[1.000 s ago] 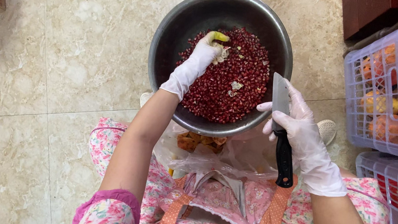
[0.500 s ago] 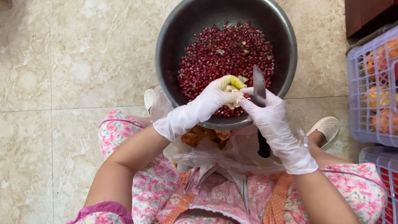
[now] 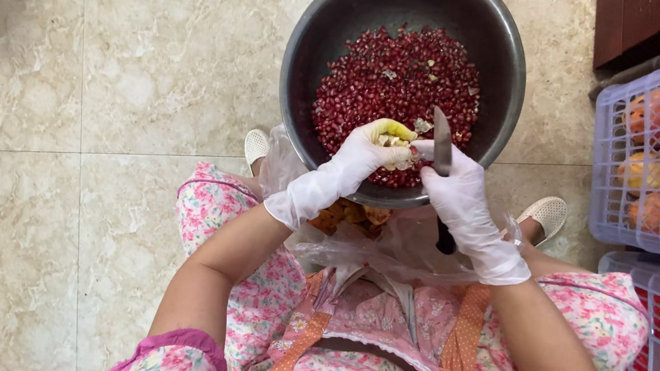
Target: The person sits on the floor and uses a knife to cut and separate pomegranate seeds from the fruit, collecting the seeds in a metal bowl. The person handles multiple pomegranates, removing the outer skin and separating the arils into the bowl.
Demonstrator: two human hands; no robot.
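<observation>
The dark metal basin (image 3: 312,57) sits on the tiled floor ahead of your knees, part-filled with red pomegranate seeds (image 3: 397,85). To your right stands a lilac plastic crate (image 3: 610,161) of whole pomegranates. Your gloved left hand (image 3: 362,160) is closed around a yellow piece of pomegranate rind (image 3: 394,131) over the basin's near edge. Your gloved right hand (image 3: 462,202) grips a knife (image 3: 441,140) — blade up, just beside the rind.

matt metal bowl (image 3: 311,66), glossy stone-look floor (image 3: 111,58)
</observation>
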